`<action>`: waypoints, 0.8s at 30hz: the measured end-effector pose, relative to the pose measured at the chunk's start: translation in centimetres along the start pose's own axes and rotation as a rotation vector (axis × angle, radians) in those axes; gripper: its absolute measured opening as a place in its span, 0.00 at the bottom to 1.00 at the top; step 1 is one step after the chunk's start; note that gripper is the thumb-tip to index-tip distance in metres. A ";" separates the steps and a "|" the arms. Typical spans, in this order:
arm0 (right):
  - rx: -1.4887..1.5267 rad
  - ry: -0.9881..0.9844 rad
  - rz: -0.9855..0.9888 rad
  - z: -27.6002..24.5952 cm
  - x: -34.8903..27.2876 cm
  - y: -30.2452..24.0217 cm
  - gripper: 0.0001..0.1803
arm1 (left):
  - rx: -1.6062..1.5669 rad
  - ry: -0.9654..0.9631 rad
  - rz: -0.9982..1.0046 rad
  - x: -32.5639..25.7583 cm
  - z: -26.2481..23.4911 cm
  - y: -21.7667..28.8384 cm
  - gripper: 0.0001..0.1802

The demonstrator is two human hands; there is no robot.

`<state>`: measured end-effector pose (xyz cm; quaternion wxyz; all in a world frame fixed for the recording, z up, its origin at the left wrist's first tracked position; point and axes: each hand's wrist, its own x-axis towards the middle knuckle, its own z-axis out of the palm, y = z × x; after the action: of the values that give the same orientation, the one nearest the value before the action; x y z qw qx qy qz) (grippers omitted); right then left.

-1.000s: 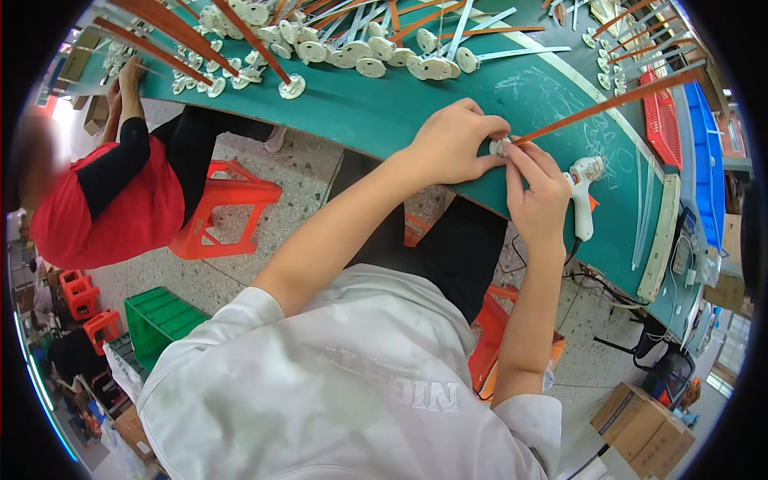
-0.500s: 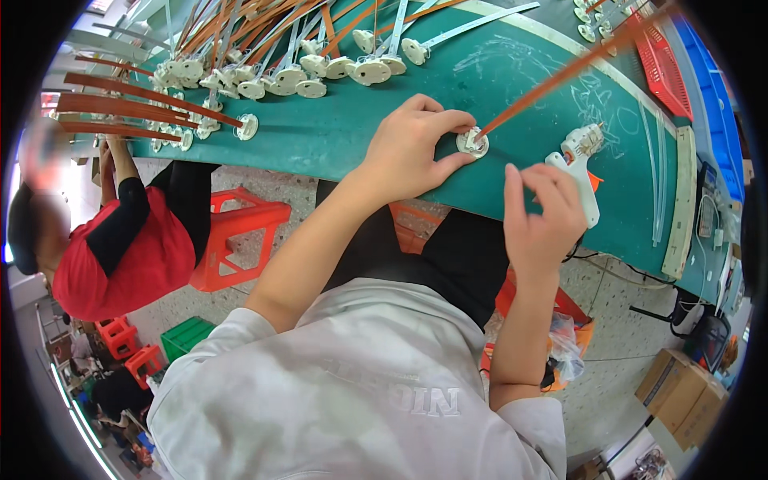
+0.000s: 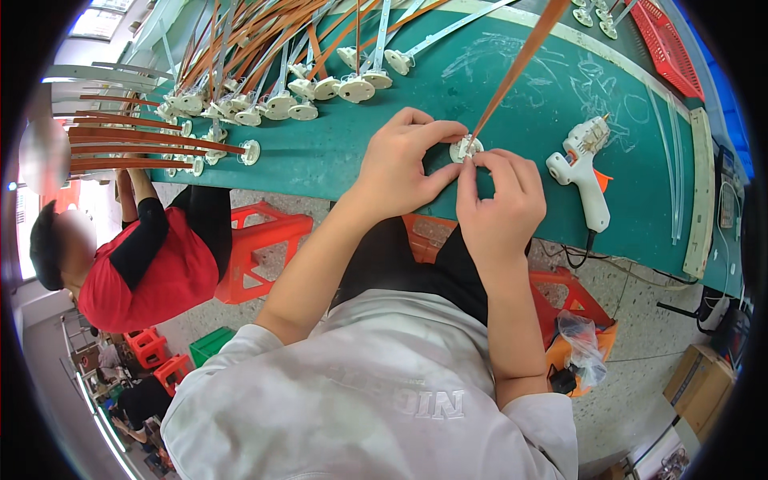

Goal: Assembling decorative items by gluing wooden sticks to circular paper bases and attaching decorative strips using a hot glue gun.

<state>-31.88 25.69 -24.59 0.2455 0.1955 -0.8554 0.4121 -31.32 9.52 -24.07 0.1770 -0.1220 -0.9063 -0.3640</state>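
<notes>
White round base (image 3: 457,151) with long brown strip (image 3: 514,72) is being gripped over green counter (image 3: 312,152) by left hand (image 3: 400,160), fiddled with by tightly pinched right hand (image 3: 504,196); probably being fitted, steadiness being needed next.

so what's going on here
A person is working on a white round base with a brown strip rising from it. The left hand steadies the base between thumb and finger; the right hand has its fingertips at its near edge. A white glue gun rests on the green table to the right, and a co-worker in red sits at the left.
</notes>
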 end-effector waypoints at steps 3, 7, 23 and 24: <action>-0.027 0.028 -0.094 0.2 -0.5 -0.2 0.09 | -0.005 0.007 -0.004 0.1 0.1 0.1 0.20; 0.081 -0.010 -0.098 -0.5 -0.8 0.0 0.10 | -0.005 -0.004 -0.001 0.3 0.2 0.2 0.21; -0.530 -0.316 0.312 -9.4 4.2 6.4 0.29 | -0.013 -0.052 0.004 0.1 -0.3 0.3 0.22; -0.529 -0.306 0.307 -9.9 4.2 6.8 0.29 | -0.012 -0.062 -0.011 0.0 -0.3 0.4 0.22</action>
<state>-36.31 36.97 -20.96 0.0918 0.0536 -0.9790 0.1740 -31.11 9.59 -23.64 0.1462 -0.1294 -0.9097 -0.3665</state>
